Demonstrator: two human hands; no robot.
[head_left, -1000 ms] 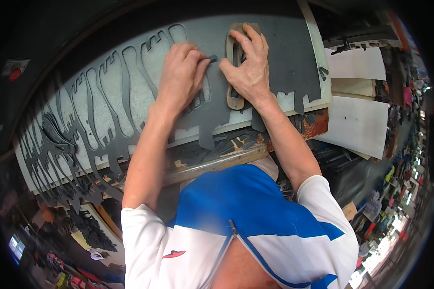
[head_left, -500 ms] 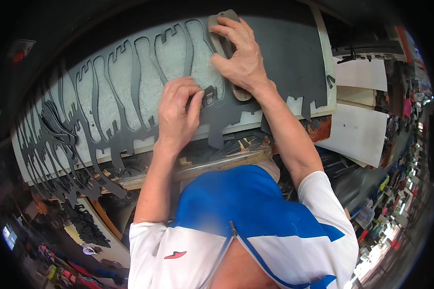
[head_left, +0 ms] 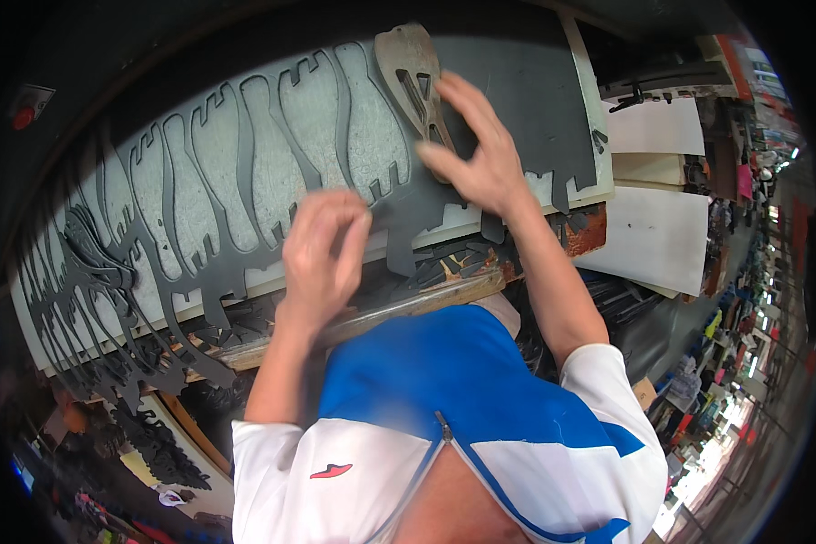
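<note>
On a dark grey sheet [head_left: 517, 100] lies a sole-shaped grey-brown cutting die [head_left: 406, 56] with triangular openings in its middle. My right hand [head_left: 485, 154] is at the die's right side, fingers stretched apart. Its fingertips are close to the die's right edge, and the thumb reaches the lower part; whether they press on it I cannot tell. My left hand [head_left: 322, 254], blurred by motion, hovers over the sheet's near edge with fingers curled towards the thumb in a pinch. What is between those fingertips, if anything, is too small to make out. Left of the die, sole-shaped holes bare the pale board [head_left: 372, 109].
Tangled dark offcut strips [head_left: 100, 254] hang over the board's left end. Scraps lie along a wooden rail [head_left: 408, 304] before me. White sheets [head_left: 657, 236] stand at the right. A red button [head_left: 24, 117] is at the far left.
My right hand has slid off the die's top towards its right side, uncovering its openings. The left hand has drawn back nearer to me. The whole view has shifted slightly.
</note>
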